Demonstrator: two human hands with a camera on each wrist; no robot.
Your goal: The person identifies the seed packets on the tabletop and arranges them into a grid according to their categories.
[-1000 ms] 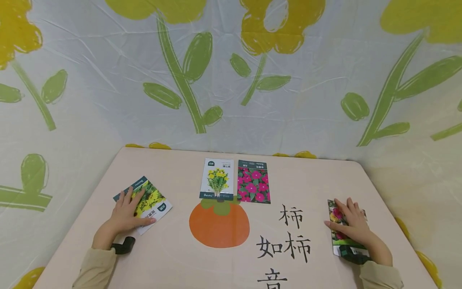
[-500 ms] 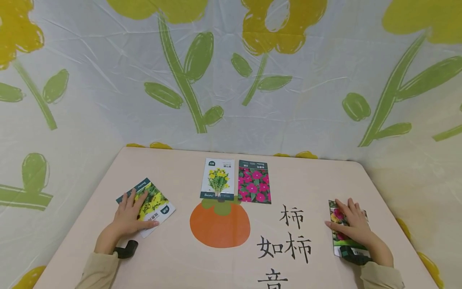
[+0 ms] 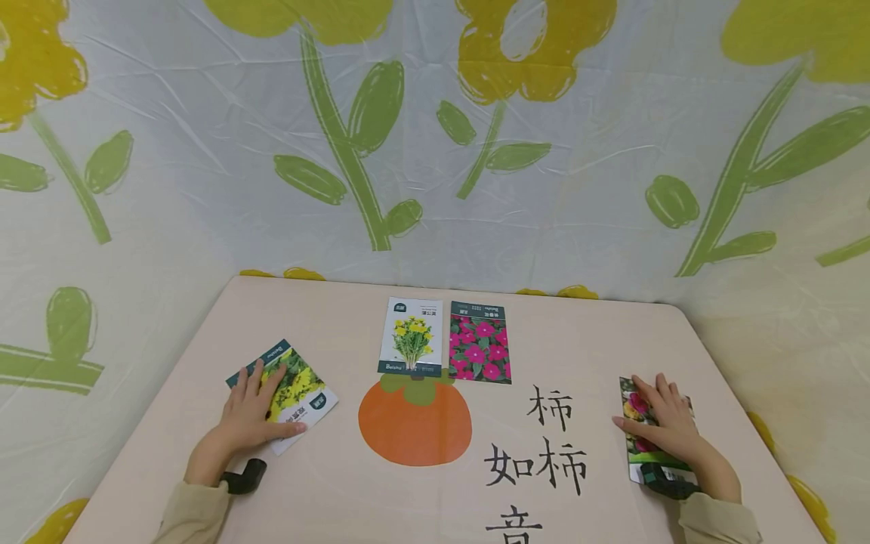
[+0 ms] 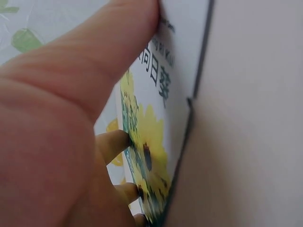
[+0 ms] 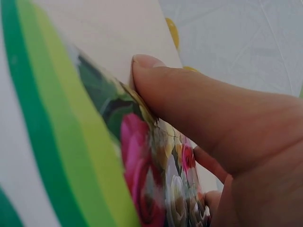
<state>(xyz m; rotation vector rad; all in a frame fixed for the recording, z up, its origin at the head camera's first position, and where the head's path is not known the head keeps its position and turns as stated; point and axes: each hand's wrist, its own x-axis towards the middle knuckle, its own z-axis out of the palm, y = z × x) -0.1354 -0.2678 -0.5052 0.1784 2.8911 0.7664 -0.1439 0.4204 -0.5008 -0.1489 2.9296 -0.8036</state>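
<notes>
Spread over a seed packet with yellow flowers [image 3: 299,393], my left hand [image 3: 245,419] presses it to the table, thumb on its white end. The left wrist view shows fingertips on the printed flowers [image 4: 150,146]. At the right, my right hand [image 3: 669,427] rests with parted fingers on a seed packet with pink and yellow blooms [image 3: 635,446], largely covering it. Its thumb [image 5: 165,87] lies at the packet's edge in the right wrist view. Two more packets lie side by side at the back: a white one with yellow flowers [image 3: 411,340] and a pink-flowered one [image 3: 479,347].
The pale table [image 3: 326,491] bears a printed orange persimmon [image 3: 414,423] and black characters [image 3: 537,465]. A flower-patterned cloth [image 3: 224,136] hangs round its back and sides. Each wrist wears a small black camera, such as the left wrist camera [image 3: 246,476].
My left hand has slid its yellow-flower packet a little to the right and toward me. The right hand and the two back packets stay in place.
</notes>
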